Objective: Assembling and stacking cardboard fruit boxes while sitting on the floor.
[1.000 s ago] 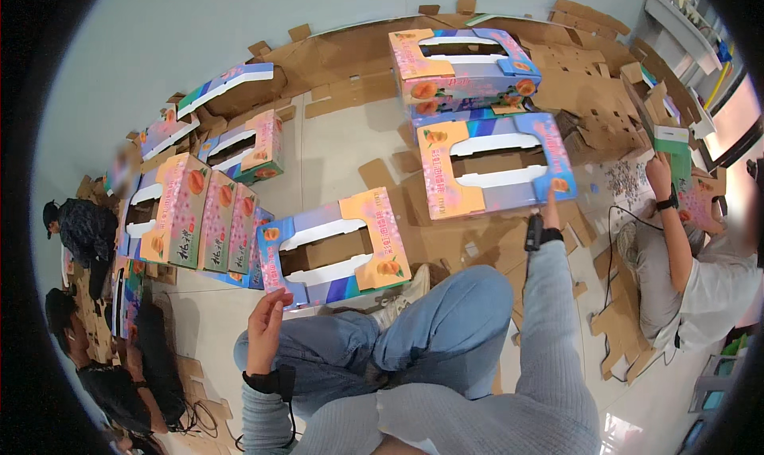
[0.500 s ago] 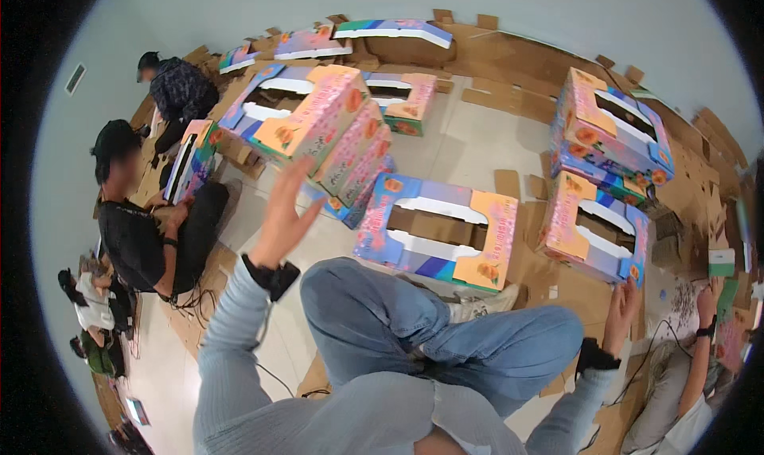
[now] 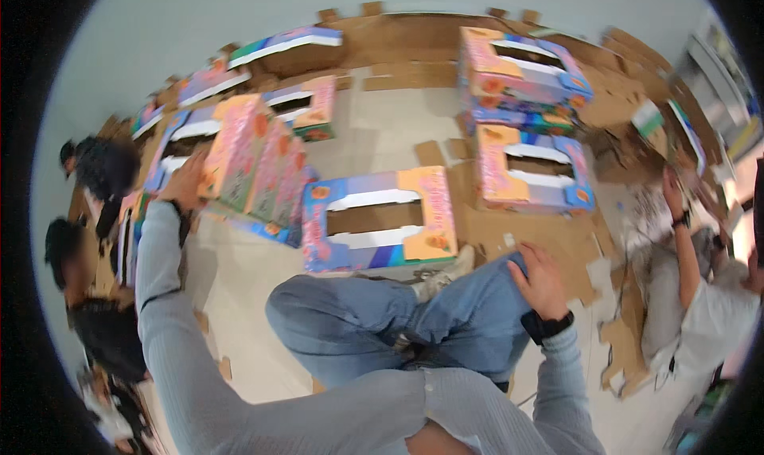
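Blur softens the left hand (image 3: 183, 186) between nine and ten o'clock; its fingers appear partly bent at the top box (image 3: 232, 140) of a stack, and whether they grip or merely touch it cannot be told. Black lens rim crops a co-worker (image 3: 700, 320) past three o'clock. Left forearm (image 3: 161, 252) reaches upward, nearly straight. Right hand (image 3: 543, 284), near four o'clock, lies palm down on the knee (image 3: 497, 292), fingers extended, gripping nothing. Patterned box (image 3: 436, 216) sits at dial centre.

A pink-orange-blue carton (image 3: 228, 143), top cut open, crowns its stack (image 3: 276, 176).
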### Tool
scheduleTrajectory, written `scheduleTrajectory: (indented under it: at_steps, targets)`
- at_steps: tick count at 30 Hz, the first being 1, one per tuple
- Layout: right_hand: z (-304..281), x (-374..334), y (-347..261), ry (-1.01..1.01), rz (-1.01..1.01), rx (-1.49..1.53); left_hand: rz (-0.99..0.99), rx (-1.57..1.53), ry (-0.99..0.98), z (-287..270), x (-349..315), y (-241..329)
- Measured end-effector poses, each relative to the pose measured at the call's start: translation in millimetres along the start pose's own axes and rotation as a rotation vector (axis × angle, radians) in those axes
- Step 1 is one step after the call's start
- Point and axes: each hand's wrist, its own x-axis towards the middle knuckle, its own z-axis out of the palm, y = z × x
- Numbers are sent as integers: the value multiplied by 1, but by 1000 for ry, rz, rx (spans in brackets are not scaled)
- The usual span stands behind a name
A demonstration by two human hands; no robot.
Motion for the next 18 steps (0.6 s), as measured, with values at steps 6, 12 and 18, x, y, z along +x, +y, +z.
scheduleTrajectory:
  at_steps: [6, 12, 18]
  targets:
    - [-1, 1, 12, -81, -75, 27, 121, -80, 50, -18, -14, 47]
    - [-18, 39, 3, -140, -270, 197, 368, -282, 214, -35, -39, 147]
    - [-42, 105, -24, 75, -468, 192, 511, -264, 561, -15, -46, 288]
